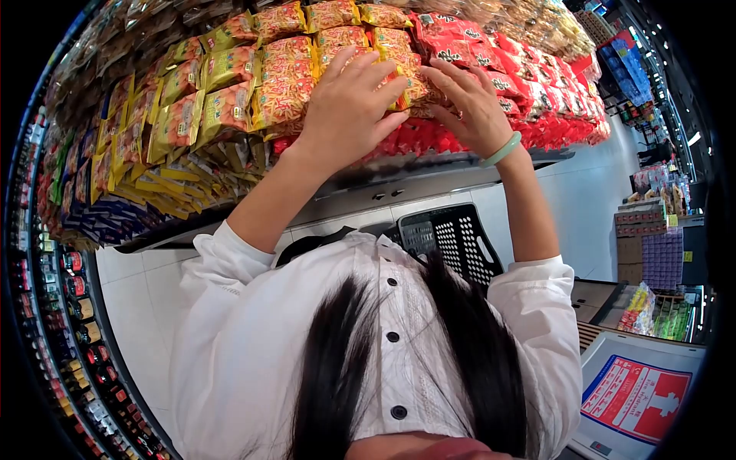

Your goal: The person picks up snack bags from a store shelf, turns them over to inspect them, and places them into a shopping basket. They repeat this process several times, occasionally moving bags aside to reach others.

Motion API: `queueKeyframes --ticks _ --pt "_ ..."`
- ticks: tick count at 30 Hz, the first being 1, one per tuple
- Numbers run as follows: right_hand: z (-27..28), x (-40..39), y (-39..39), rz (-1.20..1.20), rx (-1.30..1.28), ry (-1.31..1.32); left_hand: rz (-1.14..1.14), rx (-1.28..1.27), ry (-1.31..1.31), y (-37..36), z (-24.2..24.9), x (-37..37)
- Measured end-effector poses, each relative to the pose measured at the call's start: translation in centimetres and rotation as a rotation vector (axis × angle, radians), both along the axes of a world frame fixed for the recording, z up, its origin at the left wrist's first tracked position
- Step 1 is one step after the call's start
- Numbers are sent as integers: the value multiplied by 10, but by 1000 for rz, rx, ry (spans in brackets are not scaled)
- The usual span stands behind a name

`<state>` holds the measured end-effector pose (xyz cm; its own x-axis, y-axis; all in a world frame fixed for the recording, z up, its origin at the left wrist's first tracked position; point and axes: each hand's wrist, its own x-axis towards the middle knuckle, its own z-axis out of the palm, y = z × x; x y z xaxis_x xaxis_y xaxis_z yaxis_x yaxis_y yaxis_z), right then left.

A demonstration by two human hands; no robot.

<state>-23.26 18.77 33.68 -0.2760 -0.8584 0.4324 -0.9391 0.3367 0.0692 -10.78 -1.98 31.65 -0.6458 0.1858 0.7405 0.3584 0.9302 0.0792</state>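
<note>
Left hand (343,115) open over the yellow packets (284,80), stacked beside the red packets (533,80); right hand (479,116) open, fingers bent, where they meet (contact? can't tell from here). I'd go light, palms flat, rows square.

White button-front shirt (245,353) and pale green bangle (502,150).
Round, dark buttons (393,337) run down the shirt's placket (391,313), which has fine textured strips beside it. The loose, creased sleeves (534,307) end around the elbows, leaving the forearms (527,207) bare. The bangle is a smooth, rounded band around the right wrist (513,160). Long, straight hair (330,345) falls in two locks over the shirt front, with fine strands loose between them.
</note>
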Motion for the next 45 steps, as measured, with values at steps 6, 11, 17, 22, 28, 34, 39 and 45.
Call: queueKeyframes --ticks 6,11,17,22,28,34,39,45 --pt "-16 9 -4 -64 6 74 68 -38 -26 5 -8 -7" --pt "-26 16 -6 -79 -48 14 75 -36 -28 5 -8 -5" --pt "-25 17 -6 -72 -44 -33 68 -17 -46 4 -8 -5" --pt "-18 12 -1 -32 -72 -84 49 26 -75 4 -6 -3" --pt "-8 11 -3 37 -69 -56 76 7 -32 1 -3 -1" --pt "-15 10 -1 83 -1 -45 103 -29 -40 -4 -10 -3" --pt "-14 8 0 110 7 -37 120 -16 -88 -1 -8 1" --pt "-14 7 1 122 -37 -70 113 -14 -105 -2 -6 2"
